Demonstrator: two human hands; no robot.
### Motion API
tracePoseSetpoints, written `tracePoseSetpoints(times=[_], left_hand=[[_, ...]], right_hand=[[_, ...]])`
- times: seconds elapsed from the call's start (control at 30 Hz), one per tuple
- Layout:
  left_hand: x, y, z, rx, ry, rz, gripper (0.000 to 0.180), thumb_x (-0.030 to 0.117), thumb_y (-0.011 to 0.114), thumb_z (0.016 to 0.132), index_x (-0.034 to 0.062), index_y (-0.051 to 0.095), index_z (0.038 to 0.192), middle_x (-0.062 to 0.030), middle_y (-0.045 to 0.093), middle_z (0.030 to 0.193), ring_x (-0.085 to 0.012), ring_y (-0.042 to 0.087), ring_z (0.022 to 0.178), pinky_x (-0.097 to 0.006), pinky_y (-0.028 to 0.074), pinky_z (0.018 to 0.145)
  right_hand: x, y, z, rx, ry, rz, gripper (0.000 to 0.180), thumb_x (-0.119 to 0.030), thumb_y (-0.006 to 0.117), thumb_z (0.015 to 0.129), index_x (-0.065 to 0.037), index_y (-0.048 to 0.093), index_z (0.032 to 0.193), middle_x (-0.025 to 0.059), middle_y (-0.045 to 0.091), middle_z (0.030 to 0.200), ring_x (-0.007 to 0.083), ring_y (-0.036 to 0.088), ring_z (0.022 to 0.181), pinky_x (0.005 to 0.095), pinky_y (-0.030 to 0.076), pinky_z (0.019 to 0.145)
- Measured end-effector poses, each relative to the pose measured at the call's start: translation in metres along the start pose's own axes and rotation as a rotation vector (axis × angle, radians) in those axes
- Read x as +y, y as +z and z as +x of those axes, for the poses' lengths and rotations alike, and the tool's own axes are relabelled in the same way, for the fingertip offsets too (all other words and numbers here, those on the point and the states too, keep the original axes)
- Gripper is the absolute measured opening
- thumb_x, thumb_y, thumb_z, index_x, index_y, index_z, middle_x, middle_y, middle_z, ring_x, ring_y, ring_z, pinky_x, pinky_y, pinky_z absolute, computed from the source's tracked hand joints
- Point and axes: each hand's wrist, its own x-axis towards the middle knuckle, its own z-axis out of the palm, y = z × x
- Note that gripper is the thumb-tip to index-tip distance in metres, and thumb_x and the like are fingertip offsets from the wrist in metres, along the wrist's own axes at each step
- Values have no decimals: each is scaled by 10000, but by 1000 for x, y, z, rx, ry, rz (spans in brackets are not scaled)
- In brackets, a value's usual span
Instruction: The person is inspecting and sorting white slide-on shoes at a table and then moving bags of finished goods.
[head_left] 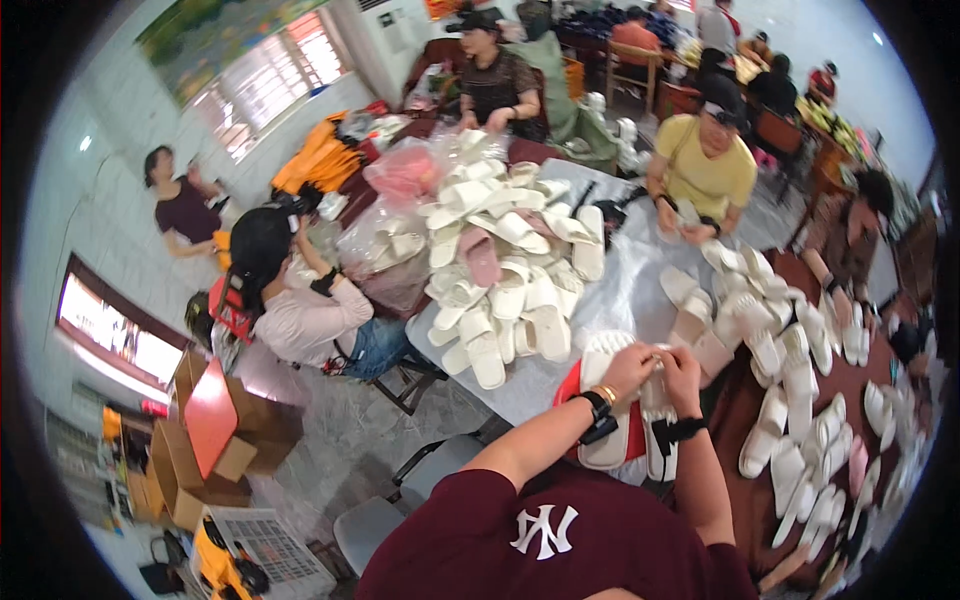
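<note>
My left hand [630,371] and my right hand [681,376] come together at the near edge of the table, fingers closed in a pinch. What they pinch is too small and blurred to make out. Right below them a white slipper [657,437] points toward me, partly covered by the fingers. Beside it, under my left wrist, lies another white slipper [604,440] with a ridged strap. Something red [568,384] shows around and beneath this pair. Both my wrists wear dark bands.
A large heap of white slippers [500,262], with a pink slipper [479,256] among them, covers the grey tabletop [626,290]. More slippers [796,385] spread over the brown table to the right. Several people sit around the tables. A grey chair [385,530] and cardboard boxes [262,425] stand at left.
</note>
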Motion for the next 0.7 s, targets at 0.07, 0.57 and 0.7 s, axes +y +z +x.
tracePoseSetpoints(times=[0.07, 0.57, 0.7], left_hand=[[0, 0, 0, -8, -25, -1, 185, 142, 544, 796, 31, 620, 923, -151, 594, 846, -319, 569, 810, -369, 454, 724], [5, 3, -4, 12, 88, 153, 214, 186, 529, 731, 5, 529, 845, -170, 509, 874, -353, 521, 830, -420, 445, 715], [2, 6, -3, -9, 116, 141, 200, 178, 527, 721, 3, 539, 818, -168, 503, 862, -351, 511, 823, -410, 439, 721]], right_hand=[[5, 0, 1, -1, -4, -33, 156, -124, 585, 814, 22, 587, 762, 61, 557, 635, 114, 488, 603, 278, 407, 561], [33, 6, 6, -123, -134, -70, 122, -42, 502, 828, 0, 503, 714, 61, 535, 682, 132, 490, 638, 269, 412, 608], [39, 4, 5, -148, -114, -19, 105, -26, 492, 829, -4, 509, 728, 58, 539, 696, 130, 493, 653, 268, 416, 624]])
